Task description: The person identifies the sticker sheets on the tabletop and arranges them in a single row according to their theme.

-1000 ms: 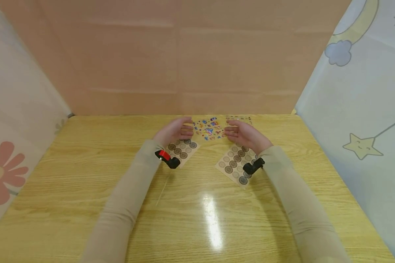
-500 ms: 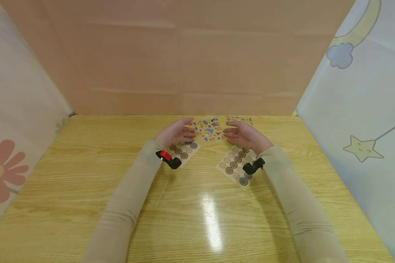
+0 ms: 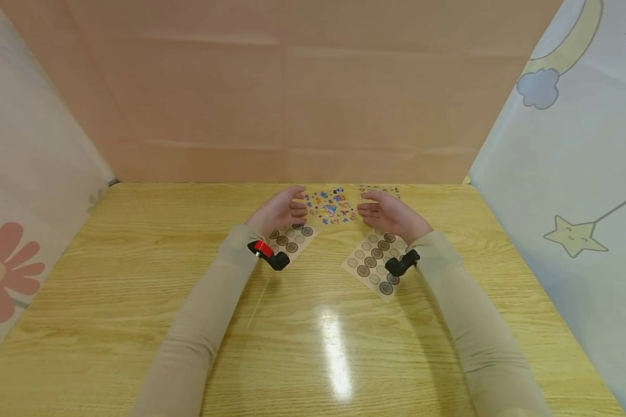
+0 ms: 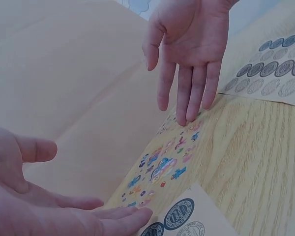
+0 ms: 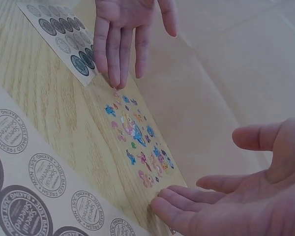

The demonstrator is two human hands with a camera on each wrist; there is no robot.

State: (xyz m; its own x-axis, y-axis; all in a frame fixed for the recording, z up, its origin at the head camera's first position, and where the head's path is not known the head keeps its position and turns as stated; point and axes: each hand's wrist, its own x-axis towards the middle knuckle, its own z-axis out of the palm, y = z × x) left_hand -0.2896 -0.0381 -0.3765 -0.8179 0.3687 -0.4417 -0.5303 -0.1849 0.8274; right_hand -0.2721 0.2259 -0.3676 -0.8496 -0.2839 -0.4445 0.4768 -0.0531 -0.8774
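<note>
Wooden table (image 3: pixel 135 313) backed by an upright brown panel (image 3: pixel 281 92), with a flower-printed wall (image 3: pixel 2 272) on the left and a star-printed wall (image 3: pixel 574 234) on the right. The colourful sticker sheet (image 3: pixel 330 211) lies flat near the table's far edge, between the two hands. Two sheets of round seals flank it on the near side: the left seal sheet (image 3: pixel 294 239), partly hidden by the left hand and its wrist camera (image 3: pixel 271 256), and the right seal sheet (image 3: pixel 370 258), partly covered by the right forearm and hand. A further printed sheet (image 3: pixel 379 188) shows at the far edge behind the right hand. The left hand (image 3: pixel 280 209) and right hand (image 3: pixel 392 215) point inward, facing each other across the stickers; both are spread loosely, fingers extended, thumbs apart, holding nothing. Whether any fingertip touches the sheet cannot be told.
</note>
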